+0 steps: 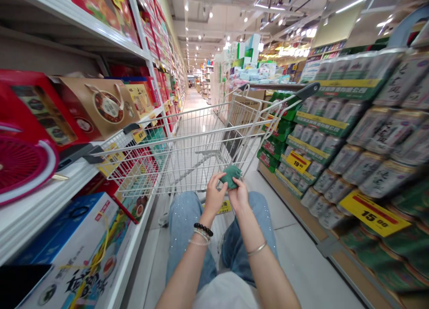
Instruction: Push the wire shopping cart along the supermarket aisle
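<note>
Both my hands meet above my knees, at the near side of a wire shopping cart (157, 141). My left hand (215, 195) has its fingers closed on the left edge of a small dark-green bundle (232, 175) that looks like crumpled cloth. From below and the right, my right hand (239, 195) grips the same bundle, thumb on its front. The bundle's exact kind cannot be made out. Just below the hands a yellow label (224, 206) shows, partly hidden by my left hand and legs.
Store shelves (140, 49) with red gift boxes run along the left, a pink fan (25, 166) on the nearest ledge. Stacked beer cans (378, 143) with yellow price tags (373, 213) stand close on the right. Beyond the cart, a tiled aisle (197, 99) leads away past a wet-wipes carton (251, 104).
</note>
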A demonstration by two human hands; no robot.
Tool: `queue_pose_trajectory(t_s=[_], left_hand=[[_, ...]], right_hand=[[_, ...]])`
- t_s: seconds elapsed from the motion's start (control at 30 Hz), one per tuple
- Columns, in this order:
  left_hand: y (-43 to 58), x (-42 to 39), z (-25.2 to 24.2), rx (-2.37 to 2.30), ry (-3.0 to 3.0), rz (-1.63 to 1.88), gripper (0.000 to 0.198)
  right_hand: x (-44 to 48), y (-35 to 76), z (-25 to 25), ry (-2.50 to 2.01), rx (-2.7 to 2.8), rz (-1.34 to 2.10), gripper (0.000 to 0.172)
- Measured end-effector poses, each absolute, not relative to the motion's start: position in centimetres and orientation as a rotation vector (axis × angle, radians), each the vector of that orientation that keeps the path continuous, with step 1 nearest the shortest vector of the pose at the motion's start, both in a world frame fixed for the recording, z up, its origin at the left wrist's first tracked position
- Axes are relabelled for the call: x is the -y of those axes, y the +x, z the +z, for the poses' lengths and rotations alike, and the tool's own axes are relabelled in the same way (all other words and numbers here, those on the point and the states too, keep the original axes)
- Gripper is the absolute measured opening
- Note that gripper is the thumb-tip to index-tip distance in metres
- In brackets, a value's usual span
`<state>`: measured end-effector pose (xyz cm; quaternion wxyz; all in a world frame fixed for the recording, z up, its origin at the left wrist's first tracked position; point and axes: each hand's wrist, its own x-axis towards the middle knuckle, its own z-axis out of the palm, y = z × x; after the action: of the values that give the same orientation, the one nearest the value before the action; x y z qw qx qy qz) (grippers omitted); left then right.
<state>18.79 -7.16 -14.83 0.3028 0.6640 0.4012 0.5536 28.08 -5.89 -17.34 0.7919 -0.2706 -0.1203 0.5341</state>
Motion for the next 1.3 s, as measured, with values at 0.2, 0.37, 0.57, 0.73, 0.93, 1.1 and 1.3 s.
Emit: queue_pose_trajectory(t_s=[0.2, 0.37, 0.57, 0.73, 0.93, 1.1, 1.3], left_hand=[[18.9, 10.1, -17.0, -1.268, 1.973, 1.463, 0.028], [19.3, 11.8, -18.1, -1.33, 2.162, 1.376, 0.038], [19.1, 11.8, -16.6, -1.433, 2.378, 1.216, 0.043], [19.3, 12.0, -15.7, -1.515, 2.473, 1.178, 0.04], [18.3, 11.4, -14.5, -1.518, 2.63, 1.153, 0.039], [14.7, 8.4, -13.3, -1.467, 2.753, 1.13, 0.047], [10.9, 3.1, -12.1, -1.811, 2.644, 1.039, 0.045]], right_hand=[[7.6, 27.4, -16.2, -0.524, 0.19, 1.316, 0.013], [8.7, 27.8, -16.2, -0.553, 0.188, 1.381, 0.017], [8.7, 28.4, -16.0, -0.506, 0.111, 1.484, 0.029], [8.8, 28.5, -15.8, -0.506, 0.117, 1.55, 0.035], [8.4, 28.8, -16.5, -0.531, 0.263, 1.525, 0.013], [6.9, 29.7, -15.4, -0.617, 0.509, 1.175, 0.024], [3.3, 32.6, -11.1, -0.925, 0.995, 0.255, 0.043]])
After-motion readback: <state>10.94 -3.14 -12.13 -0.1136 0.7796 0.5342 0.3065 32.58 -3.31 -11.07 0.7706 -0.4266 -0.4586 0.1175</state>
